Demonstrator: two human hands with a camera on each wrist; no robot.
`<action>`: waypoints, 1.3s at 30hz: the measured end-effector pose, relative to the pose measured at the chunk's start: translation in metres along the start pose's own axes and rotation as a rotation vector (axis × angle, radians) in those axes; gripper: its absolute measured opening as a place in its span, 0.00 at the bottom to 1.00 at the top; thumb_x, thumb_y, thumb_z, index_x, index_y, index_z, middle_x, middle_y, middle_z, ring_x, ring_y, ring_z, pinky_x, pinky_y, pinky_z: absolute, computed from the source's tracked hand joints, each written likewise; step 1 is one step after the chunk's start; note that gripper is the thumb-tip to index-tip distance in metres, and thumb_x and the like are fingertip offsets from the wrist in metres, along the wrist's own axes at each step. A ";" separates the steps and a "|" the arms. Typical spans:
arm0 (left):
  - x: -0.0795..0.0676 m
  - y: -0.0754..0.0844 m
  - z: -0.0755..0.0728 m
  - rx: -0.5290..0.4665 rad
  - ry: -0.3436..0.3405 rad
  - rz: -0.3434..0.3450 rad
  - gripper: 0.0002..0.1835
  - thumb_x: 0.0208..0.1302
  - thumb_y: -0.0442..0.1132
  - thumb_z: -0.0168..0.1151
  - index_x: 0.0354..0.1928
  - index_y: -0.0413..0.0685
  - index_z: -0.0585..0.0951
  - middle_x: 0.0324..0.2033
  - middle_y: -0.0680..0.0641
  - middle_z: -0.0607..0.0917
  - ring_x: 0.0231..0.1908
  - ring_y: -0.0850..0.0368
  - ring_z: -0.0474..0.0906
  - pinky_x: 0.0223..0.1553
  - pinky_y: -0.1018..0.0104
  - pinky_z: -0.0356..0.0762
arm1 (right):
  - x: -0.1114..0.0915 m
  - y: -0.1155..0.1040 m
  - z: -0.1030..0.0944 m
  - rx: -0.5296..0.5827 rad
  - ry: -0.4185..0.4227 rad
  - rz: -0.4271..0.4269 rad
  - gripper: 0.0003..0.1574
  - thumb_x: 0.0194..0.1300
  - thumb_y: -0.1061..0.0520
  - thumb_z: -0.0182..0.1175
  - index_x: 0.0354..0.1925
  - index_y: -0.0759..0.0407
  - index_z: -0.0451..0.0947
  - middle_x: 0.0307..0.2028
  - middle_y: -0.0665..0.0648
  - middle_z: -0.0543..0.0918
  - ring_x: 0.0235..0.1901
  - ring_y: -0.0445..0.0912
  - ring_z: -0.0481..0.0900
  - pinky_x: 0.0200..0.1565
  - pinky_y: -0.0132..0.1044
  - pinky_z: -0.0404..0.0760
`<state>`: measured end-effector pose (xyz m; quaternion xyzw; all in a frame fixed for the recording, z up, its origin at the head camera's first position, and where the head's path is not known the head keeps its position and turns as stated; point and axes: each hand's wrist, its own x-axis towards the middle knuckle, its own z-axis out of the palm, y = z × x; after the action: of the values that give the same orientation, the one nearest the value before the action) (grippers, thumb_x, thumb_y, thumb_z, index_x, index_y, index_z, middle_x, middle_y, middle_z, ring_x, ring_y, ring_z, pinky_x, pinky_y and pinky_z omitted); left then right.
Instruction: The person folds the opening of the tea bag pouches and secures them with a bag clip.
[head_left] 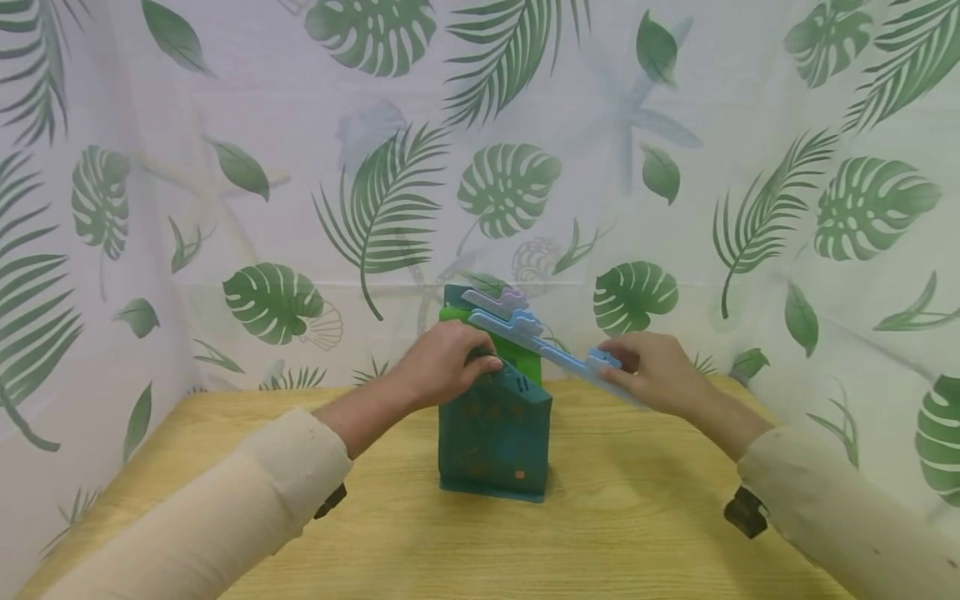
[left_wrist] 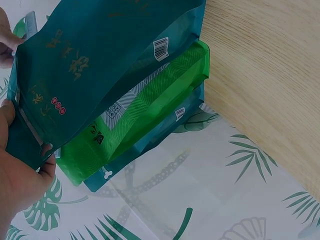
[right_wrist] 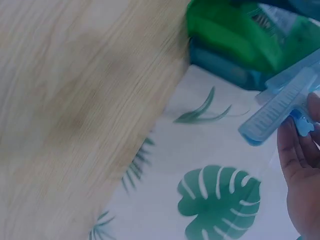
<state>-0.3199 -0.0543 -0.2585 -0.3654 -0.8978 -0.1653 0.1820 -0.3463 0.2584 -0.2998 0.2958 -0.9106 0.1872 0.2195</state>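
Note:
My left hand (head_left: 450, 367) pinches the folded-over top of the front teal pouch (head_left: 491, 446), which stands upright on the table. In the left wrist view, gold lettering and a barcode show on this pouch (left_wrist: 85, 65). My right hand (head_left: 660, 375) grips a light blue bag-sealing clip (head_left: 573, 364) by its knob end. The clip slants up leftward, its far end close by the pouch's top. Behind stands a bright green pouch (left_wrist: 160, 95), then another teal pouch (left_wrist: 145, 147). A second blue clip (head_left: 501, 322) and a purple clip (head_left: 487, 300) lie across the tops of these rear pouches.
The pouches stand on a light wood table (head_left: 630, 508). A white sheet with green leaf prints (head_left: 525, 83) hangs behind and at both sides, close beyond the rear pouch.

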 end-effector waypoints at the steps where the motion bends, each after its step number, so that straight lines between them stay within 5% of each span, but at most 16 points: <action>1: 0.000 0.000 0.000 0.002 -0.001 0.004 0.10 0.63 0.46 0.62 0.38 0.47 0.85 0.34 0.52 0.86 0.38 0.56 0.81 0.43 0.62 0.76 | 0.000 -0.006 -0.001 0.037 0.019 0.009 0.16 0.57 0.55 0.68 0.42 0.62 0.82 0.30 0.52 0.85 0.26 0.40 0.80 0.31 0.35 0.78; 8: -0.002 -0.003 0.001 0.016 -0.020 0.022 0.12 0.64 0.43 0.62 0.44 0.43 0.82 0.40 0.48 0.85 0.44 0.53 0.79 0.49 0.60 0.74 | 0.007 -0.036 -0.002 0.206 0.093 -0.023 0.12 0.55 0.58 0.69 0.39 0.60 0.82 0.27 0.50 0.85 0.24 0.38 0.78 0.25 0.31 0.75; 15: -0.003 -0.002 0.001 0.008 -0.049 -0.011 0.19 0.64 0.44 0.62 0.53 0.41 0.78 0.47 0.45 0.83 0.49 0.51 0.78 0.51 0.58 0.74 | 0.014 -0.052 0.002 0.207 0.132 -0.099 0.13 0.50 0.59 0.72 0.36 0.59 0.82 0.26 0.49 0.83 0.25 0.38 0.76 0.28 0.34 0.75; 27: 0.000 -0.002 -0.003 -0.045 -0.047 -0.058 0.30 0.60 0.41 0.66 0.61 0.38 0.69 0.49 0.44 0.82 0.49 0.52 0.78 0.51 0.59 0.74 | 0.029 -0.074 0.012 0.247 0.102 -0.056 0.14 0.49 0.55 0.72 0.33 0.60 0.82 0.24 0.50 0.84 0.26 0.41 0.81 0.32 0.39 0.79; 34: -0.003 -0.005 -0.006 -0.076 -0.053 -0.100 0.34 0.56 0.44 0.70 0.63 0.42 0.68 0.50 0.44 0.81 0.50 0.52 0.77 0.51 0.58 0.74 | 0.027 -0.071 0.017 0.234 0.118 -0.104 0.16 0.51 0.54 0.71 0.38 0.59 0.82 0.26 0.49 0.83 0.26 0.40 0.77 0.31 0.40 0.78; 39: -0.013 -0.014 -0.008 -0.128 0.026 -0.112 0.32 0.55 0.44 0.71 0.60 0.45 0.71 0.44 0.47 0.82 0.44 0.54 0.79 0.46 0.59 0.77 | 0.023 -0.060 0.016 0.250 0.092 -0.116 0.19 0.59 0.52 0.66 0.47 0.60 0.81 0.34 0.50 0.85 0.32 0.41 0.79 0.34 0.40 0.78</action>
<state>-0.3193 -0.0746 -0.2591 -0.3232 -0.9020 -0.2371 0.1604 -0.3304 0.1947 -0.2885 0.3642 -0.8506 0.2993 0.2329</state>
